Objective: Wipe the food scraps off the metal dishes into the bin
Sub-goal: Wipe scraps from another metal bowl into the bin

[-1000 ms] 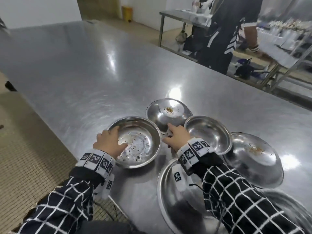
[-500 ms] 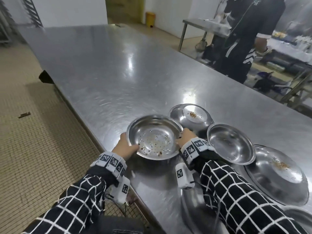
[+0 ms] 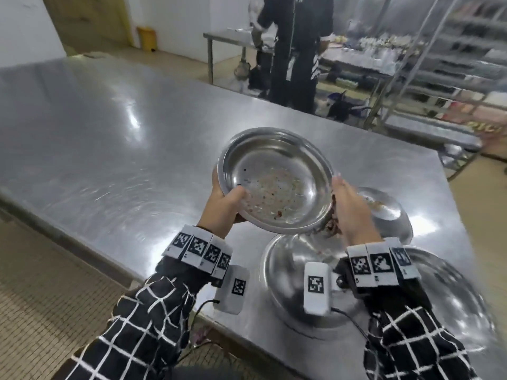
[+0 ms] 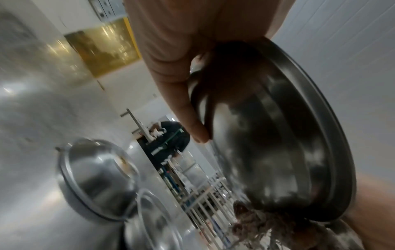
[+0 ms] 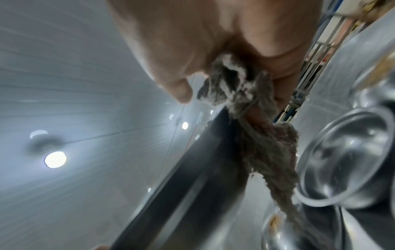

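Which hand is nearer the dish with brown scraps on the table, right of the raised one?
Right. The right hand, holding a rag, hangs just beside that dish; the left hand grips the raised dish at its far side.

Head looks down; wrists close, sharing bowl point(image 3: 274, 179)

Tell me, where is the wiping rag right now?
In the right wrist view the rag hangs from the right hand, bunched against the right rim of the lifted dish, above the dishes left on the steel table.
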